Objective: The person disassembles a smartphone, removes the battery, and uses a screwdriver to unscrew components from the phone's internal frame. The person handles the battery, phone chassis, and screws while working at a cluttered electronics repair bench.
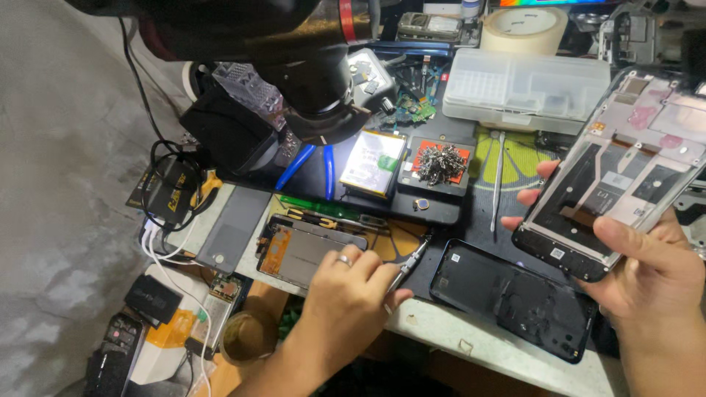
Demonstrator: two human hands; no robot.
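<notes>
While our right hand (pixel 647 272) grips the opened phone frame (pixel 614 176) at right of frame, our left hand (pixel 349 294) pinches a screwdriver (pixel 409 263) at lower centre; black back cover (pixel 515 298) already off, reassembly pending.

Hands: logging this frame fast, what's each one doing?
Left hand: closed on a thin silver metal screwdriver.
Right hand: closed on an opened black-framed phone chassis.
</notes>
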